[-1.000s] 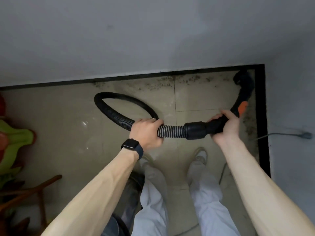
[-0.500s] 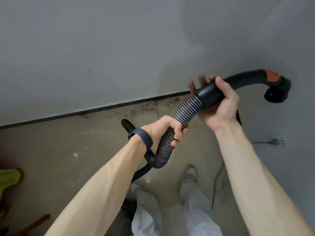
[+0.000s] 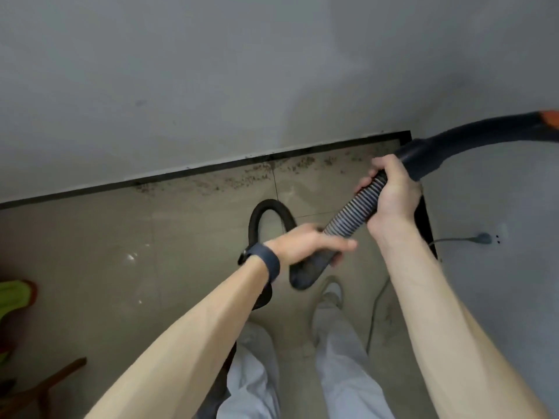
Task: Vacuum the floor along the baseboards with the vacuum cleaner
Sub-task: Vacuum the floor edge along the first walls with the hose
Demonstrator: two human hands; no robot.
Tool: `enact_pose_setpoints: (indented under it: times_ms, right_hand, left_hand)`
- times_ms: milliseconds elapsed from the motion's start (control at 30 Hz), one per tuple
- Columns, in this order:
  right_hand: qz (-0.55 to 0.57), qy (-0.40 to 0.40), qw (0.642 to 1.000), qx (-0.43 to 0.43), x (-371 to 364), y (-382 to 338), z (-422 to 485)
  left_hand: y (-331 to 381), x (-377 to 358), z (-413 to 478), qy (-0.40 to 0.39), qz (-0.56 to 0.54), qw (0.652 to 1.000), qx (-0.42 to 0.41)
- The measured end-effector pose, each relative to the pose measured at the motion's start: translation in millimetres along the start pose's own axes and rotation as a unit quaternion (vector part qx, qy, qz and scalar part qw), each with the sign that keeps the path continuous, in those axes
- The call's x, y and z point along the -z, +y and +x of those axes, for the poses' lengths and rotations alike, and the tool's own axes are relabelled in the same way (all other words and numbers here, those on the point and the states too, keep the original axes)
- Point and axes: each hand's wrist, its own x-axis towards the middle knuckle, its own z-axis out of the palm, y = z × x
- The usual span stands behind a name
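A black ribbed vacuum hose point(image 3: 355, 211) runs between my hands in the air, above a tiled floor point(image 3: 193, 237). My right hand point(image 3: 390, 192) grips the hose just below the black curved handle pipe point(image 3: 472, 140), whose orange-marked end leaves the frame at the right. My left hand point(image 3: 308, 244) grips the hose lower down, where it bends into a loop point(image 3: 266, 213) toward the floor. Dark crumbs of dirt point(image 3: 257, 176) lie along the black baseboard point(image 3: 211, 167) of the far wall. The nozzle is out of view.
A second black baseboard point(image 3: 425, 219) runs along the right wall, meeting the far one at a corner. A grey plug point(image 3: 482, 238) sits in a wall socket, its cord trailing down by my feet. A green object point(image 3: 12, 297) and wooden furniture point(image 3: 45, 385) stand at the left.
The handle pipe has swung further right, its end now out of frame. My right hand slid from the black cuff down onto the ribbed hose, and both hands dropped lower.
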Motion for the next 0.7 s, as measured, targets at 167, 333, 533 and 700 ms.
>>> enact_pose_setpoints:
  times_ms: [167,333,533,700]
  right_hand:
    - [-0.131,0.157,0.97,0.132,-4.1,-3.3,22.8]
    - [-0.245,0.149,0.931,0.225,12.9,2.1,35.7]
    - [-0.323,0.062,0.918,0.223,9.9,17.3,34.7]
    - [-0.406,0.049,0.904,0.128,3.5,52.4,27.4]
  left_hand:
    - [-50.6,-51.2,11.5,0.355,0.219,0.905,-0.08]
    - [-53.0,-45.1,37.4,0.21,0.111,0.97,-0.053]
    - [-72.5,-16.0,34.8,-0.032,-0.093,0.995,0.003]
    - [-91.3,-10.6,6.7,-0.143,-0.227,0.959,0.087]
